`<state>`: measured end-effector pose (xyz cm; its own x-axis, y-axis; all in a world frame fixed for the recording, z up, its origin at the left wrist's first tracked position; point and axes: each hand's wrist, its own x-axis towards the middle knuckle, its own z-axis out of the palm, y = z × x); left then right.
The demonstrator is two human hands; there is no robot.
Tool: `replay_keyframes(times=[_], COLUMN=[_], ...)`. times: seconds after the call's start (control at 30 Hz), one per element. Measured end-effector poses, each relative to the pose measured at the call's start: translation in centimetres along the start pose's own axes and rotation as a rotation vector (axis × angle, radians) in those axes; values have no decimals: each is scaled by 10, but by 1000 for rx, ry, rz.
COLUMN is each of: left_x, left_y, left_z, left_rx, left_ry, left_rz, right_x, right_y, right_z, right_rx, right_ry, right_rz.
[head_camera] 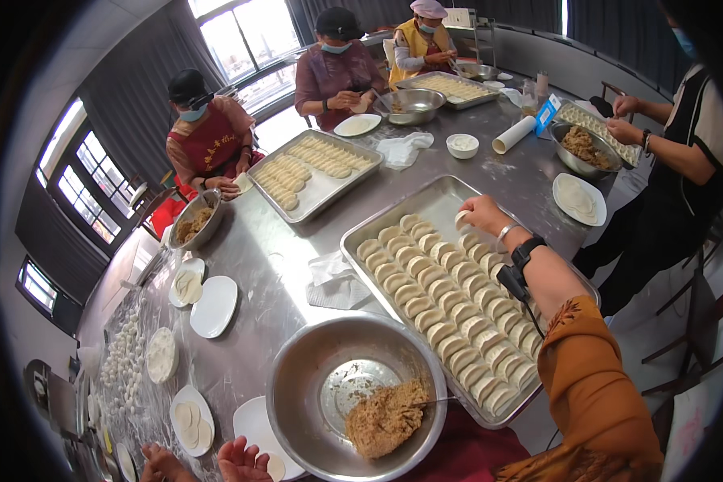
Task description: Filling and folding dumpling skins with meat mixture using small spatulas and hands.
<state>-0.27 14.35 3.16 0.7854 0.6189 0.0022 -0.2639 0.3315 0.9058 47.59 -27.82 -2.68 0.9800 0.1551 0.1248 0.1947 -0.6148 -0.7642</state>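
My right hand (pixel 485 214) pinches a crescent dumpling (pixel 461 220) above the far part of a metal tray (pixel 452 188). Rows of pleated raw dumplings (pixel 452 289) fill much of this tray. At the bottom edge, my left hand (pixel 242 461) has its palm up and fingers apart, with nothing seen in it; its wrist is cut off. It is beside a white plate (pixel 253 416) with a round dough wrapper (pixel 275 467). Between my hands stands a steel bowl (pixel 295 361) with a lump of minced filling (pixel 385 419) and a thin metal utensil handle (pixel 443 400) in it.
A co-worker's hand (pixel 164 464) is at the bottom left, close to mine. Plates of wrappers (pixel 193 422), a flour bowl (pixel 162 355) and dough pieces (pixel 123 361) lie left. Co-workers sit across the table by another dumpling tray (pixel 313 205); one stands right, near a filling bowl (pixel 584 169).
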Motion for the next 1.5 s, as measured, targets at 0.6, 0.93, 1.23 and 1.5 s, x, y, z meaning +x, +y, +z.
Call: replay_keyframes(times=[0.6,0.93,1.23,1.5], left_x=[11,15,34,34], left_y=[-6,-5,-13,-6], left_z=[-5,-23,-35,-90], left_rx=[105,88,223,504], left_ry=[159,195,279,311], left_rz=[63,66,125,198], right_x=[3,7,21,26], right_y=[4,4,37,73], right_z=[14,19,30,0], right_rx=[-70,-189,-506,-238], right_ry=[-216,-189,-121,48], right_rz=[-124,-193,-410,-366])
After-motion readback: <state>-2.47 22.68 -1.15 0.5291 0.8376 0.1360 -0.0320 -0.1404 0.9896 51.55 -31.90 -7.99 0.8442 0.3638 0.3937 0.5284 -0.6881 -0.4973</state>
